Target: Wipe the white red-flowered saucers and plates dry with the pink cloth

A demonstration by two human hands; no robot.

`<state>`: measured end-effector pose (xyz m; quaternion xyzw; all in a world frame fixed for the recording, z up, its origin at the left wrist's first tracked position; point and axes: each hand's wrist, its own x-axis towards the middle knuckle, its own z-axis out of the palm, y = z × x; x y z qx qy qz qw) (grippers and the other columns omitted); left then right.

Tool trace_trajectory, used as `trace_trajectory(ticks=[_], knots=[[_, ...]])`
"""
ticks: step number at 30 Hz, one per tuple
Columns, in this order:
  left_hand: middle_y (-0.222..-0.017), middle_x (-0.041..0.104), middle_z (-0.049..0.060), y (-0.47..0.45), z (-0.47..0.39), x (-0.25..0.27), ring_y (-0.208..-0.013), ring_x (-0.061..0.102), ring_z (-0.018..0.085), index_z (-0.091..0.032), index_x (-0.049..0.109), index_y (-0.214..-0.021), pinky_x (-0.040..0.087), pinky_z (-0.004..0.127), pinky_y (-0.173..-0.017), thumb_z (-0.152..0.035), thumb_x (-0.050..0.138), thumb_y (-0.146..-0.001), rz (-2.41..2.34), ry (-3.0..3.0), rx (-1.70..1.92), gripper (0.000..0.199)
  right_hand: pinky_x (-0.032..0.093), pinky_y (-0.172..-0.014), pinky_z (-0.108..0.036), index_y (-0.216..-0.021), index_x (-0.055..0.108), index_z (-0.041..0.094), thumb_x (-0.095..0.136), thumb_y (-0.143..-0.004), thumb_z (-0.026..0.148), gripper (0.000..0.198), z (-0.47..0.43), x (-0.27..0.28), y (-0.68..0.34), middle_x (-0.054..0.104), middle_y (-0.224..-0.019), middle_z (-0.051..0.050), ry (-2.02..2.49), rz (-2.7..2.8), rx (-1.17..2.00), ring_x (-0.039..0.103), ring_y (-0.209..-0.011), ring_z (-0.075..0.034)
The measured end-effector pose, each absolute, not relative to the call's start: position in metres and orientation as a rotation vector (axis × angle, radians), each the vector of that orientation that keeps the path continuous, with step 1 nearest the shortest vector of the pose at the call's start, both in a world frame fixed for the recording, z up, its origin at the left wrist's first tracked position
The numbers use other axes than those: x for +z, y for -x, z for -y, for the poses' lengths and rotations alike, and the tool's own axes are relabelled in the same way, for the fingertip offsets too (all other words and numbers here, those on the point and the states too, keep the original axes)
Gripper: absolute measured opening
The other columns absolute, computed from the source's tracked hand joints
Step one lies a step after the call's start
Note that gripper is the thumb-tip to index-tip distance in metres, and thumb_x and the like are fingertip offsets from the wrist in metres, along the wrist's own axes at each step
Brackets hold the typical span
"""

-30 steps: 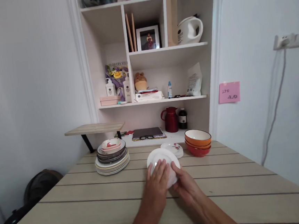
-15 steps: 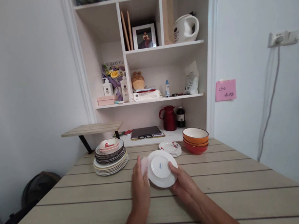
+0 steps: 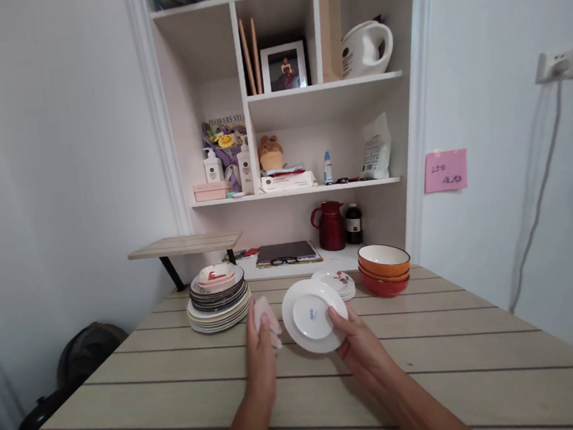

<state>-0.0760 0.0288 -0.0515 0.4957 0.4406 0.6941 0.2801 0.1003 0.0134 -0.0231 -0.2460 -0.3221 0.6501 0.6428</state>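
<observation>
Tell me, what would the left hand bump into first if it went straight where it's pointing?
Probably the right edge of the stacked round white and dark ceramic plates, but depth is unclear: the left hand, holding a pale pink cloth, might slip past.

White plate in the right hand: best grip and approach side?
Right edge of the white plate, I'd say, coming from the right: thumb on the face with the blue mark, fingers behind. It's held tilted, face toward the camera, so the thin rim can be pinched. The right hand has it there; the left hand, with the pink cloth, is apart from it.
</observation>
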Motion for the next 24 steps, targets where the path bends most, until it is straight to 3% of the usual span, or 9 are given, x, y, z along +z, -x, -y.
trace_trajectory(ticks=[3, 6, 9, 13, 19, 21, 24], knots=[[-0.152, 0.039, 0.009, 0.070, -0.028, -0.053, -0.142, 0.031, 0.023, -0.024, 0.038, -0.145, 0.022, 0.044, -0.117, -0.029, 0.041, -0.095, -1.419, -1.860, 1.730, 0.051, 0.058, -0.070, -0.028, -0.131, 0.056, 0.025, 0.080, -0.072, 0.029, 0.064, -0.015, -0.027, -0.097, 0.076, -0.107, -0.004, 0.569, 0.668, 1.511, 0.072, -0.080, -0.019], [-0.151, 0.041, 0.011, 0.057, -0.026, -0.057, -0.143, 0.030, 0.025, -0.024, 0.033, -0.148, 0.018, 0.052, -0.117, -0.012, 0.039, -0.090, -1.565, -2.290, 1.498, 0.059, 0.058, -0.074, -0.028, -0.128, 0.058, 0.025, 0.079, -0.073, 0.028, 0.059, -0.018, -0.027, -0.098, 0.077, -0.102, -0.002, 0.545, 0.583, 1.497, 0.072, -0.083, -0.018], [-0.150, 0.042, 0.008, 0.042, -0.019, -0.057, -0.142, 0.032, 0.023, -0.027, 0.030, -0.149, 0.016, 0.053, -0.118, -0.003, 0.040, -0.085, -1.468, -2.683, 1.255, 0.069, 0.057, -0.077, -0.027, -0.123, 0.061, 0.025, 0.079, -0.072, 0.027, 0.054, -0.019, -0.025, -0.101, 0.077, -0.099, -0.002, 0.522, 0.533, 1.474, 0.072, -0.086, -0.018], [-0.153, 0.037, 0.005, 0.033, -0.010, -0.052, -0.143, 0.030, 0.021, -0.028, 0.023, -0.151, 0.008, 0.049, -0.121, -0.004, 0.046, -0.084, -1.205, -2.914, 1.146, 0.076, 0.056, -0.073, -0.025, -0.111, 0.066, 0.022, 0.080, -0.069, 0.026, 0.045, -0.013, -0.025, -0.095, 0.078, -0.096, -0.003, 0.557, 0.589, 1.499, 0.071, -0.083, -0.017], [-0.147, 0.047, 0.007, 0.061, -0.027, -0.055, -0.139, 0.038, 0.023, -0.027, 0.037, -0.146, 0.014, 0.049, -0.119, -0.024, 0.038, -0.095, -1.487, -2.114, 1.653, 0.051, 0.053, -0.056, -0.030, -0.124, 0.059, 0.022, 0.078, -0.070, 0.040, 0.060, -0.002, -0.027, -0.080, 0.077, -0.093, -0.008, 0.681, 0.758, 1.574, 0.070, -0.066, -0.020], [-0.148, 0.046, 0.009, 0.072, -0.033, -0.055, -0.138, 0.040, 0.023, -0.023, 0.042, -0.144, 0.023, 0.045, -0.117, -0.033, 0.038, -0.096, -1.418, -1.788, 1.767, 0.049, 0.053, -0.058, -0.032, -0.124, 0.060, 0.021, 0.077, -0.070, 0.042, 0.060, -0.002, -0.027, -0.080, 0.077, -0.092, -0.008, 0.708, 0.819, 1.556, 0.069, -0.068, -0.022], [-0.148, 0.046, 0.009, 0.078, -0.033, -0.052, -0.138, 0.038, 0.022, -0.022, 0.048, -0.139, 0.027, 0.037, -0.116, -0.046, 0.047, -0.092, -1.203, -1.450, 1.799, 0.052, 0.052, -0.069, -0.033, -0.115, 0.067, 0.020, 0.075, -0.073, 0.042, 0.048, -0.004, -0.024, -0.086, 0.076, -0.091, -0.006, 0.677, 0.981, 1.342, 0.067, -0.076, -0.022]])
